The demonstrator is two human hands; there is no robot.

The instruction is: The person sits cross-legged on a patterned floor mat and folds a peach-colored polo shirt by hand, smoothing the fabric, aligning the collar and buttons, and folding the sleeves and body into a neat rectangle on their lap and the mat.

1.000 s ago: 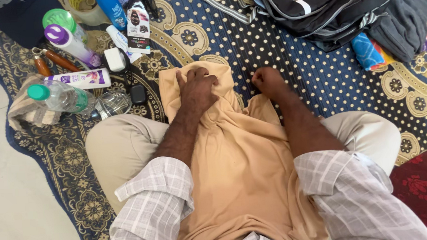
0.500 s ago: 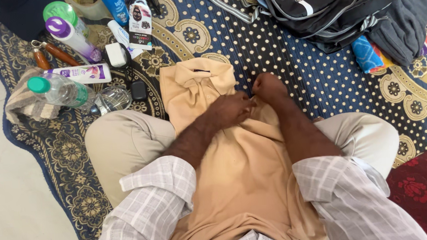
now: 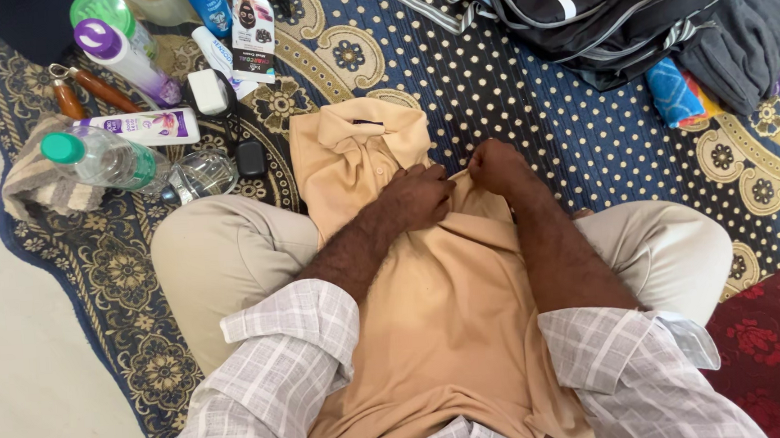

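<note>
We are pinching the soft, light tan cotton polo shirt [image 3: 432,316] below its collar, left hand [image 3: 423,195] and right hand [image 3: 492,163] fingers clamped on limp fabric.

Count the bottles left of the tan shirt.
3, maybe more. A clear bottle with a green cap lies by the folded cloth; a purple-capped bottle lies above it; a green-capped one is cut off at the top edge. Tubes sit nearby.

Soft, even daylight, faint shadows, no glare; sharp focus throughout, slight wide-angle stretch at edges
</note>
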